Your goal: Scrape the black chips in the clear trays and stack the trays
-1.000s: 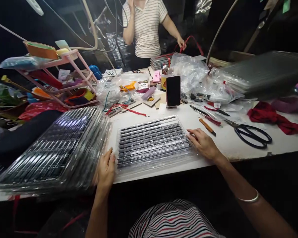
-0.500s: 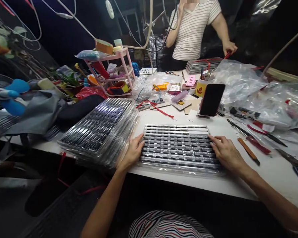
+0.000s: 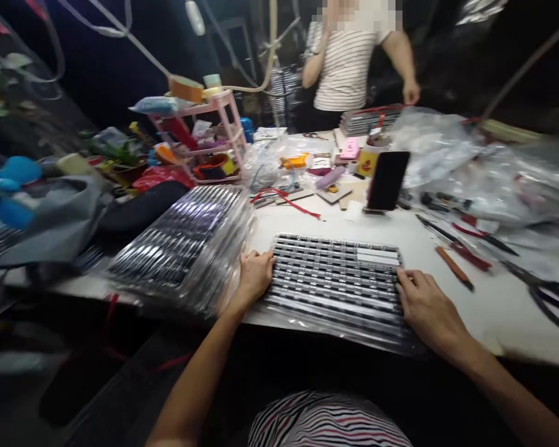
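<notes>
Head view: my left hand (image 3: 256, 276) sits at the left end of the flat tray of strips (image 3: 335, 285), fingers curled down onto its edge (I cannot tell whether they actually pinch it). The tray lies on the white table (image 3: 428, 239) right in front of me, its near side at the table's front edge. It is a clear, shiny plastic sheet holding rows of dark strips with small pale marks, and one white strip near the far right corner. My right hand (image 3: 428, 310) rests on the tray's right end, fingers loosely spread and laid flat, gripping nothing. Crowding my left hand is a tall stack of trays (image 3: 181, 245) of the same kind, glossy and slightly askew, just beside my knuckles. Behind it stands a pink rack (image 3: 214, 133) full of odds and ends. A dark phone (image 3: 387, 180) is propped upright beyond the tray. To the right lie an orange-handled tool (image 3: 453, 267) and red pliers (image 3: 468, 256), apart from the tray, with crumpled plastic bags (image 3: 447, 149) farther back. A person in a striped shirt (image 3: 349, 68) stands across the table.
</notes>
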Demonstrator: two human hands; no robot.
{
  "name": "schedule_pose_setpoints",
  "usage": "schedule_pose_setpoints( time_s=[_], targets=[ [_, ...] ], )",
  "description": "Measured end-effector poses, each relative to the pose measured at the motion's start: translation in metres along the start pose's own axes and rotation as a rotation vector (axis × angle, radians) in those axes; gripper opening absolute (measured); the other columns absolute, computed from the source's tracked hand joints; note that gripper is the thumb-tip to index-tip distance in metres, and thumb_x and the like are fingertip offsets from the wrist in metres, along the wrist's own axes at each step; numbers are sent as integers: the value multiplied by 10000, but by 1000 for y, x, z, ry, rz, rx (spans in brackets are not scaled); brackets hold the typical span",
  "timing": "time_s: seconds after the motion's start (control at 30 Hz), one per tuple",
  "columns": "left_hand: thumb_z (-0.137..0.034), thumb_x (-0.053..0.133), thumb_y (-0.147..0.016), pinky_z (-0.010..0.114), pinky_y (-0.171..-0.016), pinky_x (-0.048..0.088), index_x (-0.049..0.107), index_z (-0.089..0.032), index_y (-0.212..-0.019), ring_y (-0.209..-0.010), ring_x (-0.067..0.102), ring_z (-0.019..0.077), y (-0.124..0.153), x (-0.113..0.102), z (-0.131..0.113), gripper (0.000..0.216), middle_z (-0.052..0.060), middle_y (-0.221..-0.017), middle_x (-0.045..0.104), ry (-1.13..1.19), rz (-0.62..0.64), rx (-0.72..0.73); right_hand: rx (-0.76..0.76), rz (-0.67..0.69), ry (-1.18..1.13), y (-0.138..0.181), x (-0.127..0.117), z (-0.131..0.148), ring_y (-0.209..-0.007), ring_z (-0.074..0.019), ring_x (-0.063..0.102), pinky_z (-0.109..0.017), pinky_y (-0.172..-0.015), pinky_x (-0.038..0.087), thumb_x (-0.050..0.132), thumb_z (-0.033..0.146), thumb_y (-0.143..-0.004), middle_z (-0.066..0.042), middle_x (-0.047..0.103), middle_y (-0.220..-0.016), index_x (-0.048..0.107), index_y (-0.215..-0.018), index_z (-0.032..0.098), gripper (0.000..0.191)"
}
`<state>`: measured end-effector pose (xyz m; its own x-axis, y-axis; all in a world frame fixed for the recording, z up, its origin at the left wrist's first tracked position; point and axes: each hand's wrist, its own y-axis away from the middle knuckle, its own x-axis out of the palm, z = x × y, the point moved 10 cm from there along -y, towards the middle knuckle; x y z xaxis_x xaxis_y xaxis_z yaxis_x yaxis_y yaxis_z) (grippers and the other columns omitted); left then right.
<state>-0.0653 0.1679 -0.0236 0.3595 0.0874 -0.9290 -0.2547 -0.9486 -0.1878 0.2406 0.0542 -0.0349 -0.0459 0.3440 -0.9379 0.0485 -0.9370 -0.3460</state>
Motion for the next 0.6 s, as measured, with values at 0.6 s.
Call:
schedule_pose_setpoints(
  time_s=[0.6],
  targets=[
    [-630,620,-667,320,-740,543,574,-276,-1110,-917,650,273,32,70,-147,568,4,-965,701,746,541,-85,1172,-177,-1688,293,67,-78,-789,-192,626,-324,-603,526,609,627,-731,-30,645,-950,447,-1126,258,565]
  ],
)
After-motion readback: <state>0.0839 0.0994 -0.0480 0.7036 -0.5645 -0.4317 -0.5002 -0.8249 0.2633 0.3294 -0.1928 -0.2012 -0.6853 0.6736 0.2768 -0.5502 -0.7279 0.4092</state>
